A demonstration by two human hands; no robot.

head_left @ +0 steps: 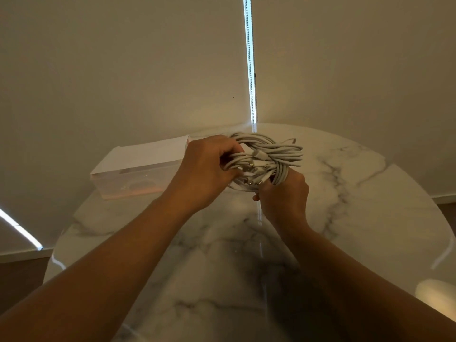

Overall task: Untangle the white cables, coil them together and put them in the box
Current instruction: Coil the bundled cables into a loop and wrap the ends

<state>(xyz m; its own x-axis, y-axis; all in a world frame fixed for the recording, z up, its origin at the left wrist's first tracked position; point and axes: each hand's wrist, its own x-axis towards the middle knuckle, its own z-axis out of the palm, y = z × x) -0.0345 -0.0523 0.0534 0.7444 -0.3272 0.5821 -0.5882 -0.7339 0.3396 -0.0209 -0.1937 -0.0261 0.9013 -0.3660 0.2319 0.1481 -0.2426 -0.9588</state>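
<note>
I had the white cables up off the table, gathered into one oval coil. Its long axis ran left to right between my hands, open face tipped toward me. My left hand curled round the coil's left side, fingers wrapped over the strands. My right hand gripped the lower right part from beneath, closed on a thick band of cord. The cords looked matte and round, looped many times. Short plug ends with metal tips bunched at the near middle, pointing leftward. The round tabletop was glossy, grey-veined marble. The box, pale and rectangular with a flat white top, sat at the far left, behind my left hand.
</note>
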